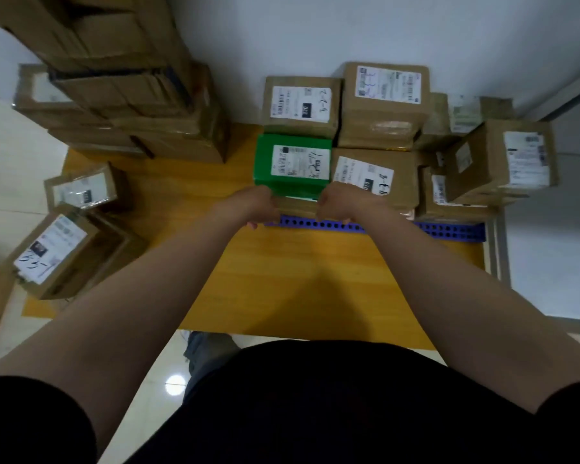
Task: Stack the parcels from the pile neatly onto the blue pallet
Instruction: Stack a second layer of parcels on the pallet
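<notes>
A low brown parcel [297, 207] is gripped at its two ends by the left hand [260, 205] and the right hand [335, 204], with the fingers curled round it. It is held at the front edge of the blue pallet [449, 231]. A green parcel [292, 164] is seen directly on top of it. Further back on the pallet and towards its right end, more labelled brown parcels [382, 95] are stacked. The remaining pile [121, 95] is heaped left of the pallet, on the yellow table [298, 279].
</notes>
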